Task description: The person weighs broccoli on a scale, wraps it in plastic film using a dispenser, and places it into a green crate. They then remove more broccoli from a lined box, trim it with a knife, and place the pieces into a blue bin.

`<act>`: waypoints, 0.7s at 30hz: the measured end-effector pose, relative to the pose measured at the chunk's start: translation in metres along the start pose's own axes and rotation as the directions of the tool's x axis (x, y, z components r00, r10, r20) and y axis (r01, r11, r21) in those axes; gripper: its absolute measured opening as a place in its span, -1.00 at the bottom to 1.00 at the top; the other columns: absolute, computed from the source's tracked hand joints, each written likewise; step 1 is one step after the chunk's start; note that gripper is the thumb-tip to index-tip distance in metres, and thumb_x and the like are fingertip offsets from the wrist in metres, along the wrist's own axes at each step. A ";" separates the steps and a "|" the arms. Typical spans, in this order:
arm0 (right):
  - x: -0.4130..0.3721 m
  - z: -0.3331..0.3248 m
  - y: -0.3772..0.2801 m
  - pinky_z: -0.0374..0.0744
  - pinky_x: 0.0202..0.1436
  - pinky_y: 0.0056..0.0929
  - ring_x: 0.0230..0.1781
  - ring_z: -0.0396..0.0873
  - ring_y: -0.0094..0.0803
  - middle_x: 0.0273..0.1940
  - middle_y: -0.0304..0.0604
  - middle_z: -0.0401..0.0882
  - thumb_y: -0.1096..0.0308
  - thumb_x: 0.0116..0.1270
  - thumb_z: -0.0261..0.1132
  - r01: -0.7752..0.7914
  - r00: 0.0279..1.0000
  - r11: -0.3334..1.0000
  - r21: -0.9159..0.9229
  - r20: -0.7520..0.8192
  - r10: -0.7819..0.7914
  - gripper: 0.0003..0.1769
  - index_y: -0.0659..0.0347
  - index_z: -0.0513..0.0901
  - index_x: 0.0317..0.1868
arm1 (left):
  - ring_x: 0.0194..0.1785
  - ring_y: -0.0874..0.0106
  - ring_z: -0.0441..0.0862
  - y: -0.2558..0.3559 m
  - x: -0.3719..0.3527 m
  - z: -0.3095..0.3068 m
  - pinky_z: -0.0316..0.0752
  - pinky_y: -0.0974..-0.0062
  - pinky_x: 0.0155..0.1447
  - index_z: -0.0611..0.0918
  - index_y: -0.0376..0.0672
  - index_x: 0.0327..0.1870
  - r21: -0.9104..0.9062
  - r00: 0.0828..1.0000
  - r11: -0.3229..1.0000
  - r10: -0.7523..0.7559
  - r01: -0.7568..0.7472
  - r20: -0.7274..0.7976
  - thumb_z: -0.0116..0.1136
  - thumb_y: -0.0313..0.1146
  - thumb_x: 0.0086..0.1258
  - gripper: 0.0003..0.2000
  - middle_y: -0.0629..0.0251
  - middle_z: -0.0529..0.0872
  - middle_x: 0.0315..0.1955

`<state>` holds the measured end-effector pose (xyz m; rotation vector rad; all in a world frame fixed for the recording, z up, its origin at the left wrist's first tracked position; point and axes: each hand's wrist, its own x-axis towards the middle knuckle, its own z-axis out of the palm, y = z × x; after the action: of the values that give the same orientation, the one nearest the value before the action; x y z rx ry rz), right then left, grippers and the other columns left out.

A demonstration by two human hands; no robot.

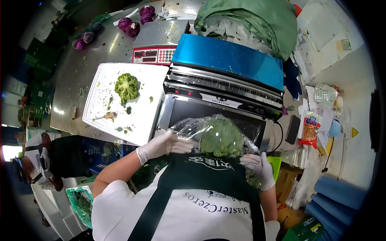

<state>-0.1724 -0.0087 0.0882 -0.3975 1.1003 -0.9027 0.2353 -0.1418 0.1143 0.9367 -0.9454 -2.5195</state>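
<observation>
A large broccoli head (222,137) lies under clear plastic film (189,127) at the near edge of the wrapping machine (217,100), close to the apron. On its left, my gloved left hand (171,143) is spread flat against the film, fingers stretched toward the broccoli. My gloved right hand (257,164) is at the broccoli's lower right, its fingers bent on the gathered film. The film stretches out to both sides of the head, between the two hands. Another broccoli piece (127,86) rests on the white board (148,76), with a small wooden-handled knife (108,115) below it.
A red scale (155,55) stands behind the board, with purple cabbages (132,29) beside it. A green sack (257,20) sits behind the machine. A phone (293,129) and red snack packet (310,130) lie at right. Another person (38,154) is at far left.
</observation>
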 end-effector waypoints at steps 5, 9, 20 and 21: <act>-0.023 0.064 -0.001 0.60 -0.13 -0.52 -0.28 0.69 -0.38 -0.29 -0.08 0.71 0.32 0.56 0.00 0.373 0.793 0.804 -0.464 -0.290 -0.535 -0.65 0.47 0.62 -0.09 | -0.55 0.63 0.51 0.002 -0.001 0.019 0.42 0.68 -0.36 0.66 -0.21 -0.09 0.094 0.871 0.974 0.227 -0.207 -0.436 -0.10 -0.06 0.64 -0.61 0.46 0.62 -0.59; -0.022 0.051 0.007 0.30 -0.44 -0.61 -0.57 0.30 -0.63 -0.58 -0.40 0.35 0.24 0.57 0.06 0.506 0.747 0.863 -0.001 -0.498 -0.439 -0.73 0.23 0.55 -0.24 | -0.82 0.63 0.13 -0.002 0.000 -0.037 0.08 0.64 -0.69 0.57 -0.16 -0.36 -0.281 0.805 0.870 0.195 -0.406 -0.561 -0.19 -0.17 0.67 -0.62 0.52 0.33 -0.83; 0.118 0.047 0.151 0.42 -0.48 -0.62 -0.54 0.44 -0.63 -0.47 -0.32 0.51 0.34 0.36 0.29 -0.044 0.888 0.689 -0.723 -0.345 -0.305 -0.83 0.26 0.64 -0.14 | -0.09 0.00 0.69 -0.161 0.118 -0.093 0.55 0.23 0.10 0.61 -0.13 0.19 0.998 0.997 0.030 -0.045 -0.058 0.059 0.09 -0.16 0.40 -0.60 -0.06 0.72 -0.04; 0.126 0.058 0.152 0.42 -0.48 -0.62 -0.54 0.44 -0.62 -0.46 -0.32 0.51 0.34 0.36 0.29 -0.024 0.870 0.743 -0.669 -0.380 -0.315 -0.83 0.26 0.64 -0.14 | 0.03 0.13 0.68 -0.214 0.151 -0.105 0.53 0.25 0.17 0.61 -0.15 0.20 0.861 0.999 0.508 0.039 -0.027 0.008 0.12 -0.20 0.42 -0.61 0.05 0.70 0.08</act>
<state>-0.0355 -0.0256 -0.0645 -0.8972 1.8805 -0.7400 0.1837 -0.1041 -0.1601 1.1227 -2.2985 -1.8795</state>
